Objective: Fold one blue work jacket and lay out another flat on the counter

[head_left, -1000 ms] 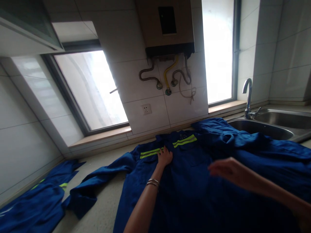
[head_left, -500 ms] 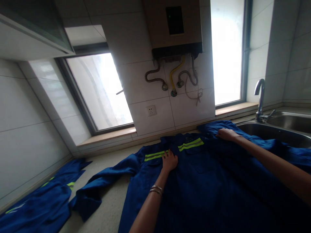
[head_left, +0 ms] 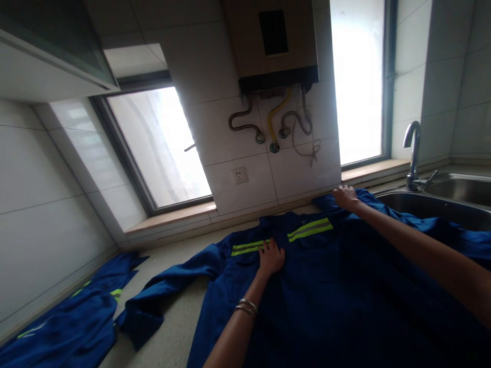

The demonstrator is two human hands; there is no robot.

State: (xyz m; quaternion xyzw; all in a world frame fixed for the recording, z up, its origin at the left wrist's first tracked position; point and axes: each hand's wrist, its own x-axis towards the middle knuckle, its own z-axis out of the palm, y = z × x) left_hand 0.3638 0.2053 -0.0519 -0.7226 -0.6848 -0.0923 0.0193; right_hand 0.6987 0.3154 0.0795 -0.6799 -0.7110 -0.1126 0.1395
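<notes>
A blue work jacket (head_left: 307, 296) with yellow-green reflective stripes lies spread over the counter, one sleeve stretched to the left. My left hand (head_left: 272, 257) rests on its chest beside the left stripe, fingers spread and nothing held. Up by the shoulder on the right, my right hand (head_left: 346, 198) has its fingers curled over the jacket cloth; the fingertips are hidden. The cloth under my right forearm runs on toward the sink.
A second blue garment (head_left: 72, 327) with similar stripes lies at the left along the wall. On the right are a steel sink (head_left: 402, 200) and a faucet (head_left: 413, 153). A water heater (head_left: 274, 46) with hoses hangs above a wall socket (head_left: 240, 175).
My right hand has moved up and slightly left, and the right chest stripe now looks wider and flatter. My left hand stays on the chest, shifted a little to the right in view.
</notes>
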